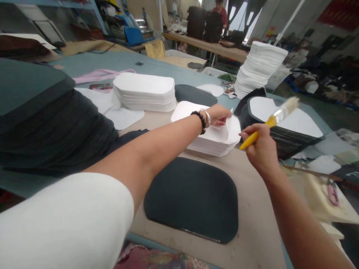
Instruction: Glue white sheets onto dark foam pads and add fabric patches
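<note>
My left hand (220, 115), with a black bead bracelet and a silver bangle at its wrist, pinches the edge of the top white sheet on a stack of rounded white sheets (207, 144). The sheet's corner curls up under the fingers. In my right hand (260, 144) is a paintbrush (272, 121) with a yellow handle and pale bristles, its bristle end pointing up and to the right. A dark green rounded panel (193, 198) lies flat in front of me, below my left forearm, with a shiny line along its near edge.
A tall pile of dark panels (50, 127) stands at left. Behind are another white stack (144, 89) and a dark oval piece (195, 95). To the right, a white-topped dark stack (286, 116) and a tall white pile (259, 69). A person (221, 13) stands at a far table.
</note>
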Motion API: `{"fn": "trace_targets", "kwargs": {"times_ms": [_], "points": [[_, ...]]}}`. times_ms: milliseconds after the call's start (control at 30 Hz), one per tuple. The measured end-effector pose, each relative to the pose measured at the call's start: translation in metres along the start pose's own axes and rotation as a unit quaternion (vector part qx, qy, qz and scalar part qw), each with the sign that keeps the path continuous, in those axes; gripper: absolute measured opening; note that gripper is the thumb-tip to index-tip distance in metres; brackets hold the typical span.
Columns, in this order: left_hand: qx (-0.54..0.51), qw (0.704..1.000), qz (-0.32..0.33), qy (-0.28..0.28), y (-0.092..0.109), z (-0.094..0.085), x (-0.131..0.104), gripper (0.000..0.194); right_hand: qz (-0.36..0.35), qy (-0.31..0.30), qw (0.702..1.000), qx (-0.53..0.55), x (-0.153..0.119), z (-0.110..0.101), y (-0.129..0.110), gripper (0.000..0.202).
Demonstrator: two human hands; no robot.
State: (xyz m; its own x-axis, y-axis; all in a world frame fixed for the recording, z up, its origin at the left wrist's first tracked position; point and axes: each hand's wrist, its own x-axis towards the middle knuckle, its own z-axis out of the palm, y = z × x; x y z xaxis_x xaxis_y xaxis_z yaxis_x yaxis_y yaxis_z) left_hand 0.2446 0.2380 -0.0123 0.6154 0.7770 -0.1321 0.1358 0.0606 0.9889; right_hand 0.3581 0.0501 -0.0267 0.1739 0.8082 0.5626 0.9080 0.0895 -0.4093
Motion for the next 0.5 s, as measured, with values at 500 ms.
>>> {"fn": "trace_targets", "kwargs": {"times_ms": [500], "points": [[-0.253, 0.910, 0.328, 0.002, 0.139, -0.168, -0.223, 0.040, 0.037, -0.127, 0.988, -0.075, 0.028, 0.046, -0.025, 0.032]]}}
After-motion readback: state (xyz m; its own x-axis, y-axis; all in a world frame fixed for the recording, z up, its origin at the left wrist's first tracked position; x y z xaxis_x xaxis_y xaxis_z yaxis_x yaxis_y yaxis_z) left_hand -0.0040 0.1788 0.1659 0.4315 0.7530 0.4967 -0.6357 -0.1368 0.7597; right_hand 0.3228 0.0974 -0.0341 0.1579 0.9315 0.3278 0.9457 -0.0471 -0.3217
